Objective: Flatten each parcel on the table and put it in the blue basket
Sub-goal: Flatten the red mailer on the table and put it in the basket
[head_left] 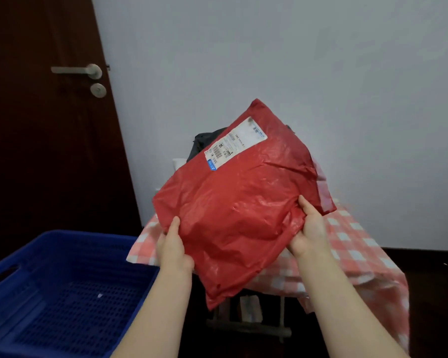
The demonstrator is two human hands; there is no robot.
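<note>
red parcel hangs in the air over the near edge of the checked-cloth tabletop, just right of the blue basket. we see its long axis slant from lower left to upper right, with the label at the raised far end. left grip and right grip each clasp a lower side, thumbs on top.

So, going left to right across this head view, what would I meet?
First the basket, then the left hand, the parcel, and the right hand. Both hands grip the parcel.
</note>
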